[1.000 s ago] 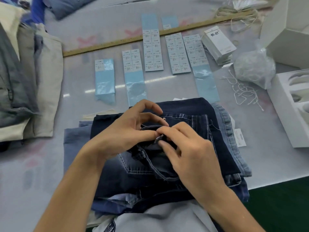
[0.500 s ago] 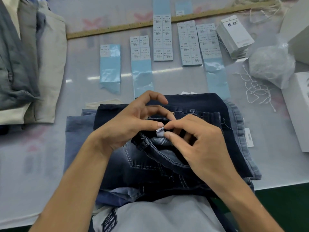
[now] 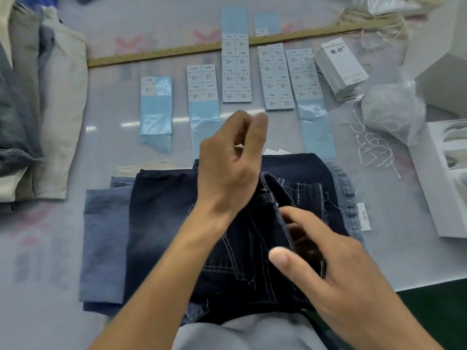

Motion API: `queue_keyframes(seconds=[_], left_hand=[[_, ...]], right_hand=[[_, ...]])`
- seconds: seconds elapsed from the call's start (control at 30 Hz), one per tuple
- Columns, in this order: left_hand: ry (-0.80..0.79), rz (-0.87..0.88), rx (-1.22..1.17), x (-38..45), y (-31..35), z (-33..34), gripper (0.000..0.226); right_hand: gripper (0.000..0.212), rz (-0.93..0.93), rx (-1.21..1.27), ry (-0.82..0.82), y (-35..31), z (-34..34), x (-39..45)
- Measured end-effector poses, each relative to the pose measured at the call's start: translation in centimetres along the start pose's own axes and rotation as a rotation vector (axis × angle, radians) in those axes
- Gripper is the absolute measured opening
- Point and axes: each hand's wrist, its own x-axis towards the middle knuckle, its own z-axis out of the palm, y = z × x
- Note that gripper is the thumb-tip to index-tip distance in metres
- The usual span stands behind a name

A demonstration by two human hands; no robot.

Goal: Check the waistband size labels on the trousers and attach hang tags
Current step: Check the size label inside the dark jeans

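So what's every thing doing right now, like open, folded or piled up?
Left hand: raised above the jeans, fingers loosely curled, holding nothing.
Right hand: gripping the waistband.
Dark jeans: folded, top of the pile, waistband turned open.
Sticker sheets: flat in a row, partly peeled.
Hang tags: stacked.
Strings: loose, tangled.
Ruler: lying flat.

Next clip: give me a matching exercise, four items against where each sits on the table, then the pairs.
Items:
1. ruler
2. tag stack
3. dark jeans
4. beige trousers

Places:
A. far left edge
B. top of the near pile
C. beyond the sticker sheets, lying slantwise
D. right of the sticker sheets

Pairs: 1-C, 2-D, 3-B, 4-A
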Motion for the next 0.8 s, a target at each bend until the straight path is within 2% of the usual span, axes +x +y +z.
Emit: queue_keyframes(seconds=[0.03, 0.1, 0.17, 0.23, 0.27, 0.3, 0.37, 0.4, 0.43, 0.47, 0.53, 0.57, 0.63, 0.7, 0.8], left_hand=[[0.049, 0.035, 0.009, 0.5, 0.2, 1.9, 0.04], [0.066, 0.064, 0.124, 1.1, -0.3, 5.6, 0.036], [-0.041, -0.002, 0.321, 1.3, -1.5, 8.4, 0.036], [-0.094, -0.047, 0.417, 1.4, -2.5, 9.3, 0.039], [-0.053, -0.006, 0.41, 1.6, -2.7, 9.2, 0.04], [0.013, 0.063, 0.405, 1.6, -2.6, 8.8, 0.039], [0.093, 0.176, 0.471, 1.3, -2.7, 7.6, 0.033], [0.091, 0.19, 0.53, 0.9, -3.3, 7.1, 0.028], [0.045, 0.149, 0.568, 0.5, -4.0, 6.6, 0.024], [-0.04, 0.051, 0.566, 0.0, -4.7, 6.3, 0.021], [-0.213, -0.183, 0.446, -0.3, -6.0, 5.5, 0.02], [-0.247, -0.271, 0.331, 0.0, -6.6, 4.9, 0.02], [-0.28, -0.336, 0.146, 0.9, -7.4, 3.4, 0.022], [-0.32, -0.271, 0.153, 1.3, -8.2, 2.2, 0.023], [-0.295, -0.114, 0.377, 0.5, -8.5, 2.2, 0.019]], right_hand=[[0.053, 0.072, 0.026, -0.03, 0.3, -0.4, -0.5], [0.05, 0.202, 0.123, 0.021, 1.2, -0.7, -0.7], [0.055, 0.26, 0.166, 0.121, 2.0, -0.5, -0.5], [0.058, 0.287, 0.081, 0.176, 2.2, 0.1, -0.2], [0.06, 0.284, -0.028, 0.216, 2.0, -0.1, 0.0], [0.06, 0.237, -0.178, 0.308, 1.9, -0.6, 0.1], [0.051, 0.029, -0.41, 0.593, 1.3, -2.0, -0.2], [0.045, -0.067, -0.402, 0.714, 0.6, -2.3, -0.3], [0.042, -0.165, -0.394, 0.764, 0.1, -2.0, -0.4], [0.04, -0.273, -0.413, 0.732, -0.1, -1.3, -0.5], [0.039, -0.362, -0.639, 0.437, 1.1, 1.6, -0.4], [0.04, -0.341, -0.763, 0.304, 2.4, 3.3, -0.6], [0.049, -0.253, -0.839, 0.119, 4.7, 5.4, -1.5], [0.051, -0.271, -0.825, 0.136, 5.3, 4.3, -0.5], [0.053, -0.309, -0.654, 0.278, 3.2, 1.7, 2.4]])
